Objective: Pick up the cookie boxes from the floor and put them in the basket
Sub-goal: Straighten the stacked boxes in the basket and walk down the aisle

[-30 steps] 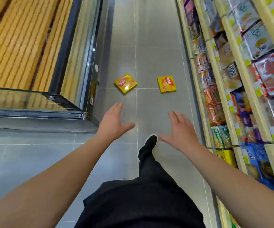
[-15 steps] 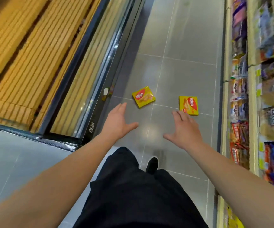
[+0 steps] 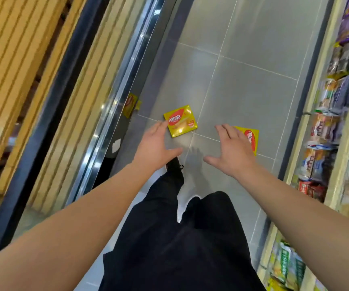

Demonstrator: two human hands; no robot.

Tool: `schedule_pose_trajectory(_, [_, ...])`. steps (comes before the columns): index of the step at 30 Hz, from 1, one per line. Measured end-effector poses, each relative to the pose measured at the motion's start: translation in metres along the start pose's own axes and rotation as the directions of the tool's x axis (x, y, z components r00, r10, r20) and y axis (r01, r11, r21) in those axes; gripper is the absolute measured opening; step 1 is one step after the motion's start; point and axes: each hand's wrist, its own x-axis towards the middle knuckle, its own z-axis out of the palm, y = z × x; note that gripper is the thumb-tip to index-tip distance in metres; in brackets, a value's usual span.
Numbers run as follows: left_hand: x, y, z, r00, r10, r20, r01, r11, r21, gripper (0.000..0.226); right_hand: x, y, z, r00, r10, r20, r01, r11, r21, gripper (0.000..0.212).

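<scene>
While both bare arms reach forward over the grey tiled floor (image 3: 242, 85), the left hand (image 3: 155, 147) and the right hand (image 3: 231, 152) are spread wide, palms down, gripping nothing. One flat yellow cardboard cookie box with a red oval logo (image 3: 181, 120) lies on the tiles just beyond the left hand's fingertips (image 3: 162, 124), which overlap its near-left corner in the view; whether they touch it cannot be told. A second yellow cookie box of the same kind (image 3: 252, 138) lies to the right, partly hidden behind the right hand. Black trousers (image 3: 182, 248) and a black shoe (image 3: 174, 164) fill the near middle. A glass-fronted cabinet with a metal rail (image 3: 106, 122) stands on the left, mirroring a box. Stocked snack shelves (image 3: 333, 127) line the right side.
</scene>
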Motion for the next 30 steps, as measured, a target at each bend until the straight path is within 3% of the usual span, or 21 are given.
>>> schedule_pose_trajectory(9, [0.136, -0.036, 0.050, 0.988, -0.138, 0.066, 0.136, 0.990, 0.024, 0.086, 0.155, 0.025, 0.056, 0.983, -0.027, 0.179, 0.002, 0.991, 0.136, 0.103])
schedule_pose_trajectory(17, [0.278, -0.109, 0.203, 0.962, -0.263, 0.076, 0.264, 0.964, -0.007, 0.085, 0.308, 0.101, 0.209, 0.960, -0.015, 0.281, -0.054, 0.971, 0.234, 0.096])
schedule_pose_trajectory(23, [0.371, -0.199, 0.323, 0.931, -0.355, 0.089, 0.360, 0.932, -0.051, 0.084, 0.403, 0.118, 0.338, 0.952, 0.016, 0.306, -0.127, 0.929, 0.349, 0.085])
schedule_pose_trajectory(26, [0.411, -0.237, 0.367, 0.903, -0.427, 0.049, 0.430, 0.891, -0.148, 0.086, 0.448, 0.121, 0.398, 0.954, 0.037, 0.296, -0.157, 0.906, 0.392, 0.086])
schedule_pose_trajectory(30, [0.439, -0.277, 0.398, 0.830, -0.557, 0.005, 0.511, 0.758, -0.405, 0.083, 0.492, 0.127, 0.452, 0.941, 0.159, 0.298, -0.289, 0.835, 0.467, 0.071])
